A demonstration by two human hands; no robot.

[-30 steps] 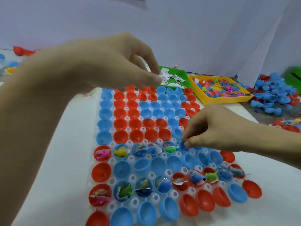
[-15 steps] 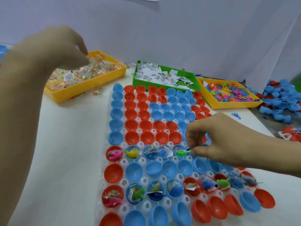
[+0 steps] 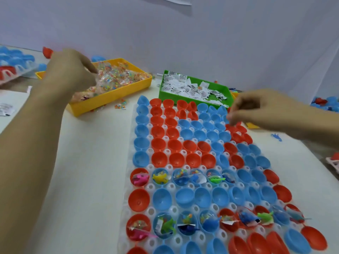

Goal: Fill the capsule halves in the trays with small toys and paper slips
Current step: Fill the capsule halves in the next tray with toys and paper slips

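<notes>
Left fingers: curled down into the yellow bin among clear bead packets; blurred, so cannot tell whether a packet is pinched.
Left hand: over the bin's near left part, forearm slanting across the table.
Right fingers: bunched, tips down, over the far right of the tray; too blurred to tell whether anything is held.
Right hand: above the red and blue halves, just in front of the green bin of paper slips.
Filled halves: two rows near the front carry toys, beads and slips; the upper one stops part way across, at a green toy and its neighbour.
Empty halves: all the far rows, and the blue row between the filled ones.
Risk, left: several packets likely to lift together, since they lie piled and slippery.
Risk, right: a wrist dragging low could tip the loosely seated far halves.
Risk, order: a half easily skipped or doubled, as filled and empty rows alternate.
Around: loose beads beside the yellow bin, a blue toy on the table at right, spare halves heaped far right.
In the way: left forearm crossing the reach to the tray's left edge.
</notes>
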